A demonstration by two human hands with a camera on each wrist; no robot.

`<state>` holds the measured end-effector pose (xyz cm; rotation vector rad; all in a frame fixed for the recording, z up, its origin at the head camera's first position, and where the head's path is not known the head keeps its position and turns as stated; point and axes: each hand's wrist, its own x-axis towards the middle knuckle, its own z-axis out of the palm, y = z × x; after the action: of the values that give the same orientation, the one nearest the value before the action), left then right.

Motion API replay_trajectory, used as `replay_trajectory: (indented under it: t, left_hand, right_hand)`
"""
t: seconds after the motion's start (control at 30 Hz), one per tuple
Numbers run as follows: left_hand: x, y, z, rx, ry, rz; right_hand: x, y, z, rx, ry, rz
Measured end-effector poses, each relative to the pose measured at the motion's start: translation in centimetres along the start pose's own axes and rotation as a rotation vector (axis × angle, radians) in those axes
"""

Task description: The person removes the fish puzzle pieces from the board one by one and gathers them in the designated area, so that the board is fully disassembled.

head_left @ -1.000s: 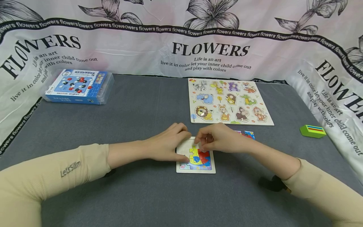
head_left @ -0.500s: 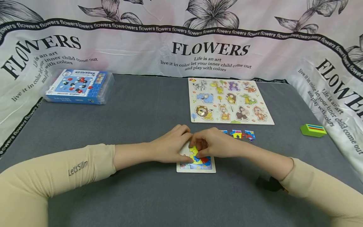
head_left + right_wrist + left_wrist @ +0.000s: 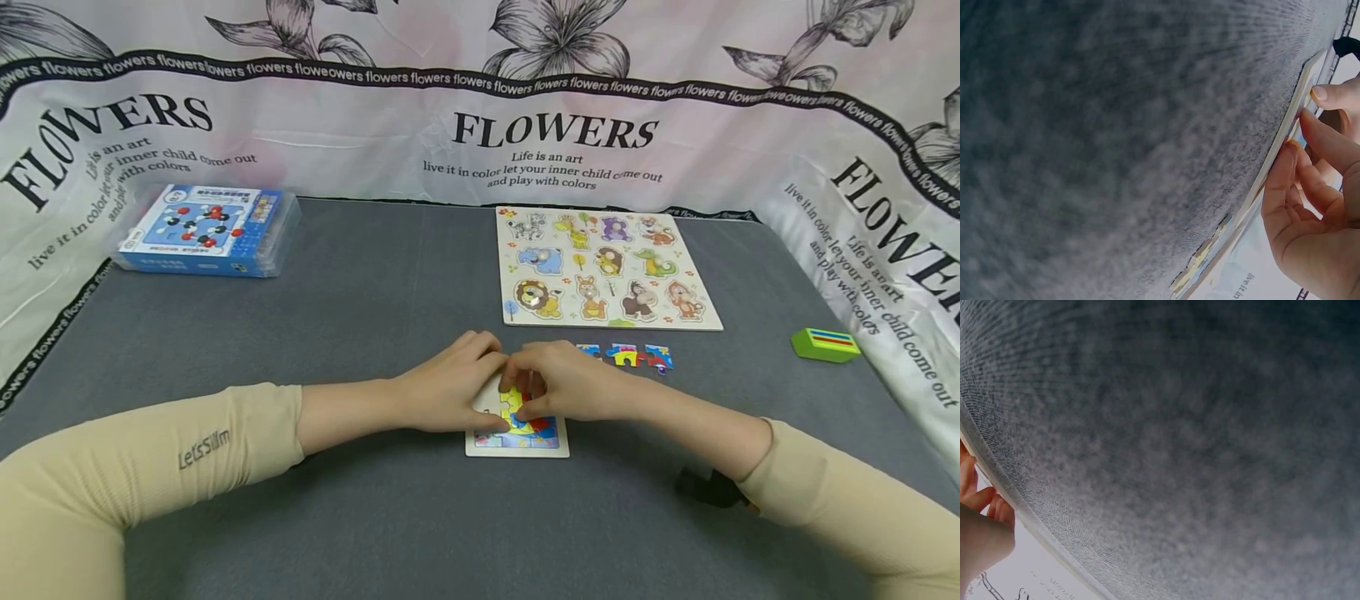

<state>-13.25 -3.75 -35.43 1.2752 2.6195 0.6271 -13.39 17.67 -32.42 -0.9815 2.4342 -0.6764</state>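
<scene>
A small puzzle board (image 3: pixel 517 452) with a pale frame lies on the grey table, partly filled with yellow, red and blue pieces (image 3: pixel 542 439). My left hand (image 3: pixel 442 387) holds it at the left side, thumb over the lower pieces. My right hand (image 3: pixel 573 379) bends over the upper right part, thumb and fingers pinching a puzzle piece that they mostly hide. The right wrist view shows the right fingers (image 3: pixel 1282 169) right at the board's surface, near the left thumb (image 3: pixel 1335 97). In the left wrist view, curled fingers (image 3: pixel 1002 509) appear at the edge.
Loose puzzle pieces (image 3: pixel 624 355) lie in a row beyond my right forearm. Behind them is a larger animal puzzle board (image 3: pixel 611 321). A green block (image 3: pixel 825 346) sits at the right, and a blue boxed molecule set (image 3: pixel 202 229) at the back left. Flower-printed cloth (image 3: pixel 360 133) borders the table.
My right hand has moved slightly down and left, closer to the left hand, with its fingertips lower over the puzzle. More of the loose pieces show behind it. The last half second is almost still.
</scene>
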Motion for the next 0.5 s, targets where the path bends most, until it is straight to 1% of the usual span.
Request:
replay_trajectory:
  t: [0.13, 0.37, 0.5]
  left_hand:
    - [0.07, -0.1, 0.13, 0.006, 0.007, 0.006]
    - [-0.05, -0.01, 0.06, 0.003, -0.004, 0.001]
    - [-0.11, 0.05, 0.03, 0.003, -0.003, 0.005]
  right_hand:
    - [-0.09, -0.01, 0.02, -0.018, 0.012, -0.01]
    - [-0.07, -0.12, 0.43, -0.021, 0.027, -0.034]
    - [-0.06, -0.29, 0.57, -0.032, 0.042, -0.02]
